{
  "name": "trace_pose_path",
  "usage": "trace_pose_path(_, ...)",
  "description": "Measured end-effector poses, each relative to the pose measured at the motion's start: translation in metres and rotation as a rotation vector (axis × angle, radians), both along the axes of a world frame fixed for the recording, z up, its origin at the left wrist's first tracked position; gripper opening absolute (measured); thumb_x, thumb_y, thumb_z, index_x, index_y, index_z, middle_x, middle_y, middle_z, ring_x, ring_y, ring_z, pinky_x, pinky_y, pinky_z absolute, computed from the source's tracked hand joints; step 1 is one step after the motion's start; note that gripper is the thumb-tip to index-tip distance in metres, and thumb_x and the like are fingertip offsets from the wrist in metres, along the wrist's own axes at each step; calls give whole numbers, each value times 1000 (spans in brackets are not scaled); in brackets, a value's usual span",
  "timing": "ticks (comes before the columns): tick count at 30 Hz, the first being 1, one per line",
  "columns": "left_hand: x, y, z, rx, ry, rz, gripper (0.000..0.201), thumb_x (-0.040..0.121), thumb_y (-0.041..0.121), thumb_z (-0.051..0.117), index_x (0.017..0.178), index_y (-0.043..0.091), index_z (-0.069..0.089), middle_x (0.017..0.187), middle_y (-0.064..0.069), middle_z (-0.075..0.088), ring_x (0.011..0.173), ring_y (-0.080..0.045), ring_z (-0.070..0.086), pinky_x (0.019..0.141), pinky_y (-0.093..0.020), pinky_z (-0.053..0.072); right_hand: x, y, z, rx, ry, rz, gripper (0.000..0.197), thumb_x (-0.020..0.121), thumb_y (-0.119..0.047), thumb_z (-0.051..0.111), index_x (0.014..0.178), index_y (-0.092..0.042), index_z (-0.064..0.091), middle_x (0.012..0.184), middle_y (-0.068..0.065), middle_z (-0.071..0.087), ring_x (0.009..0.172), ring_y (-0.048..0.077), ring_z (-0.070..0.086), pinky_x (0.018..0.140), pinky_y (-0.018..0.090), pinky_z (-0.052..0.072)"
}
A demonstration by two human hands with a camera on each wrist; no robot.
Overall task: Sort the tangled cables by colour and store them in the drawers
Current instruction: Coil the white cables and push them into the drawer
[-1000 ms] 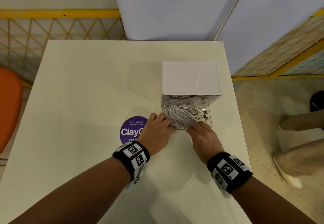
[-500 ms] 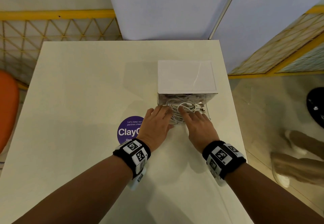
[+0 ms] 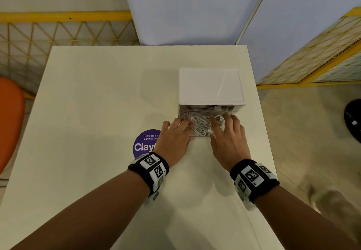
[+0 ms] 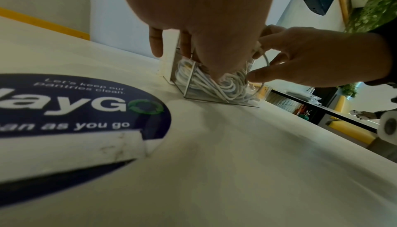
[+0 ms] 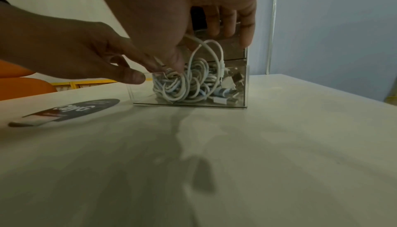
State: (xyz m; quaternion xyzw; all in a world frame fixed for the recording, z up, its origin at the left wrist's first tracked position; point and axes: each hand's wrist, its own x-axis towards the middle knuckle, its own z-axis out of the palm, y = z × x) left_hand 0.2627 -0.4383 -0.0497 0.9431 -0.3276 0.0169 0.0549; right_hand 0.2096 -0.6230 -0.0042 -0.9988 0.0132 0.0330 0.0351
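Observation:
A white drawer unit (image 3: 211,87) stands on the cream table (image 3: 97,103). Its clear bottom drawer (image 3: 199,136) is pulled out towards me and holds a heap of white cables (image 3: 201,127) with metal plugs on the right. My left hand (image 3: 178,130) presses on the left side of the heap, fingers reaching into the drawer. My right hand (image 3: 224,129) presses on the right side, fingers spread over the cables. In the right wrist view one white loop (image 5: 211,50) stands up above the drawer (image 5: 214,105) under the right hand (image 5: 182,10). The shut upper drawer shows something dark.
A round purple sticker (image 3: 145,145) lies on the table left of my left hand. The table's right edge runs close beside the unit. An orange chair (image 3: 9,122) stands at far left, blue partitions (image 3: 185,9) behind, and someone's blurred feet (image 3: 332,201) on the floor at right.
Both hands have moved forward from the drawer's front edge onto the cable heap. Their fingers now lie over the cables further inside the drawer.

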Motion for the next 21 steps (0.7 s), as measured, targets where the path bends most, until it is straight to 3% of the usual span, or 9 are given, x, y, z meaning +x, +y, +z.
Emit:
trace_pose_path(6, -2, -1, -1, -23, -7, 7, 52, 86, 33, 71, 133, 14, 61, 138, -3, 58, 122, -21, 45, 86, -45, 48, -4, 3, -7, 57, 68, -26, 59, 85, -22, 61, 139, 0, 49, 140, 24, 50, 127, 42, 48, 97, 51, 46)
trace_pose_path(8, -3, -1, -1, -6, 3, 8, 51, 88, 34, 69, 134, 14, 60, 140, -3, 57, 122, -22, 48, 87, -45, 48, -3, 5, -7, 33, 90, -33, 56, 89, -26, 50, 138, 1, 49, 139, 21, 52, 127, 39, 50, 97, 50, 46)
trace_pose_path(11, -3, -1, 0, -7, 25, 10, 50, 90, 34, 65, 135, 13, 59, 141, -4, 57, 123, -23, 51, 88, -45, 47, -1, 8, -9, -14, 153, -70, 67, 91, -38, 27, 144, 0, 43, 144, 18, 50, 132, 34, 46, 101, 51, 41)
trace_pose_path(13, -4, -3, 2, -14, 35, 13, 49, 92, 37, 60, 135, 13, 59, 141, -4, 56, 123, -24, 51, 89, -46, 46, -2, 11, -12, -48, 194, -94, 73, 95, -45, 17, 151, 0, 29, 153, 18, 38, 141, 32, 36, 109, 52, 32)
trace_pose_path(17, -7, -9, 8, -45, 77, 51, 56, 94, 49, 44, 133, 12, 60, 140, -3, 56, 124, -24, 50, 94, -48, 42, -2, 19, -19, -9, 296, -157, 82, 96, -58, 9, 155, -4, -7, 165, 13, -2, 152, 26, 2, 118, 54, 9)
trace_pose_path(21, -11, -12, 17, -136, 85, 61, 57, 85, 46, 53, 129, 12, 63, 135, -5, 57, 124, -25, 50, 97, -49, 40, -3, 23, -22, 27, 316, -202, 86, 85, -58, -5, 154, -6, -14, 164, 12, -9, 152, 25, -5, 118, 57, 7)
